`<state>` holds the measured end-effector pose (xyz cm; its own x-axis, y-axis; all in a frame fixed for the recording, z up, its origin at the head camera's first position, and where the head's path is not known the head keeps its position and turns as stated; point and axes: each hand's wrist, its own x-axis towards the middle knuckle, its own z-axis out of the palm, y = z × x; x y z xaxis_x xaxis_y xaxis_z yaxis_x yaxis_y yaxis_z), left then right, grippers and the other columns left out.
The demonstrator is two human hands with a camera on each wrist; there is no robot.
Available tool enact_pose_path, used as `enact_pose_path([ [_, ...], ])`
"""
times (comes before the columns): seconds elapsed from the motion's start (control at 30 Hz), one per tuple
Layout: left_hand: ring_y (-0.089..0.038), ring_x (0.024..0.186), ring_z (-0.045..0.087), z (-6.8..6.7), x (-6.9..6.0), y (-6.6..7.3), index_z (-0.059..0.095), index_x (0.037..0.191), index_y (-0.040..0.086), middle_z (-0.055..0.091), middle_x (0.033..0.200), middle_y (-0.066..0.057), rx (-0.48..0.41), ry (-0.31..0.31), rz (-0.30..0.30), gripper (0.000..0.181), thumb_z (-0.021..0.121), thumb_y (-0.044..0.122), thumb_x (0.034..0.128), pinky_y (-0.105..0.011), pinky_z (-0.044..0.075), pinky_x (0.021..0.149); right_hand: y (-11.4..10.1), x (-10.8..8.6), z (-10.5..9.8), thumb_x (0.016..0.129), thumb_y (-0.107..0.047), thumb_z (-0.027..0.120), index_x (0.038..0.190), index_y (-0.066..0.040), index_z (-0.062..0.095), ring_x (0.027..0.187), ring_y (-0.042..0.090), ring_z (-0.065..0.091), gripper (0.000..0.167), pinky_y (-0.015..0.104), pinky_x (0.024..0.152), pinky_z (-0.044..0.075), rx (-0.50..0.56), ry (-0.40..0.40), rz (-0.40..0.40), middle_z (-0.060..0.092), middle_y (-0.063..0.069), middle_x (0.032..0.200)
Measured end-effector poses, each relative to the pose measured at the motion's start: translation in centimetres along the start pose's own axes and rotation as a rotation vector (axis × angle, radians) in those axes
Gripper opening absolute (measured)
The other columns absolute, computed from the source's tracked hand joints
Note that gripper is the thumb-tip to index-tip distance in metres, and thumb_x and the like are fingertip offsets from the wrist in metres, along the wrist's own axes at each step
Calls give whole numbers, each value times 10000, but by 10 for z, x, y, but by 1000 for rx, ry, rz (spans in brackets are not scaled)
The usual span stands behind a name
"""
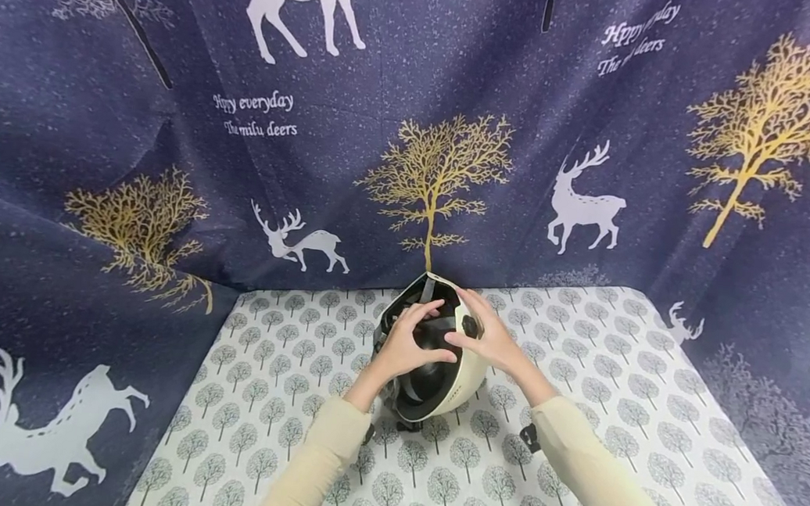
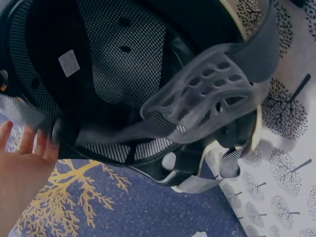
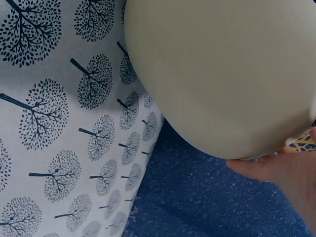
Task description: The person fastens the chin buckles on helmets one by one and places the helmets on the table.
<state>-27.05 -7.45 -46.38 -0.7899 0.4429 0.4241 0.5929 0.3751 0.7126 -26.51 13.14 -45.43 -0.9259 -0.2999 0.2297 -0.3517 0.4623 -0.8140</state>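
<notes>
Toward the far side of the worktop (image 1: 567,362), close to the deer-printed cloth backdrop (image 1: 404,57), a cream helmet (image 1: 464,386) lies tipped with its dark hollow facing up and leftward, between the two hands. From where I stand, the work looks like handling the inside and the chin strap (image 2: 108,137). To do that well, I'd let the right hand (image 1: 498,339) act as the anchor, its hold firm but light so the shell doesn't roll, while the left hand (image 1: 405,347) draws the strap out flat. The perforated chin cup (image 2: 202,94) hangs across the hollow (just the sort of piece that snags), so I'd ease it aside before reaching deeper.

As for pose, both forearms come in from the near side and converge over the helmet. The left grip is loose: fingers bent gently forward, thumb well apart, fingertips at the strap; whether they bear on it, I can't tell. The right grip appears closed on the helmet's rim, thumb toward the hollow beside the round black knob (image 1: 470,326), the other fingers along the outer shell.
</notes>
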Motion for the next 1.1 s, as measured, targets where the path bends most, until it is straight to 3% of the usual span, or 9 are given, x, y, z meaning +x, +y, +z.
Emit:
enact_pose_path([
  [0.13,-305,1188,511,-2,-3,-4,466,1441,121,591,1244,-132,-7,27,-6,904,856,449,694,-544,401,1045,2,-2,-2,866,-375,707,1546,-158,279,1498,447,103,832,747,1119,153,8,4,-2,159,196,1625],
  [0.43,-297,1146,517,-3,-11,-15,480,1432,106,547,1239,-150,-63,43,-29,948,779,616,691,-499,458,1011,10,-2,-2,860,-319,705,1533,-115,305,1487,447,152,809,705,1148,159,20,40,-45,212,229,1599],
  [0.5,-293,1141,518,-3,-14,-17,485,1429,113,541,1239,-148,-63,49,-49,926,805,573,692,-472,459,1014,12,-2,-2,863,-290,701,1534,-115,302,1489,441,150,800,693,1158,151,26,43,-44,214,226,1599],
  [0.67,-330,1153,517,-5,-20,-22,484,1425,76,530,1256,-180,-82,65,-117,848,885,272,705,-424,465,1004,14,-2,-3,870,-244,689,1533,-118,301,1490,432,159,778,676,1171,142,43,54,-31,227,212,1598],
  [0.83,-405,1136,500,-10,-28,-31,492,1413,70,520,1251,-233,-127,99,-157,830,885,252,704,-551,448,980,14,-2,-1,868,-213,689,1526,-113,315,1486,423,182,763,652,1185,140,58,72,-37,247,212,1590],
  [1.1,-412,1128,501,-11,-43,-52,496,1402,44,524,1248,-246,-122,157,-240,819,887,194,698,-536,443,1001,16,-3,0,846,-203,701,1521,-104,322,1476,423,208,780,652,1182,146,52,101,-51,276,211,1579],
])
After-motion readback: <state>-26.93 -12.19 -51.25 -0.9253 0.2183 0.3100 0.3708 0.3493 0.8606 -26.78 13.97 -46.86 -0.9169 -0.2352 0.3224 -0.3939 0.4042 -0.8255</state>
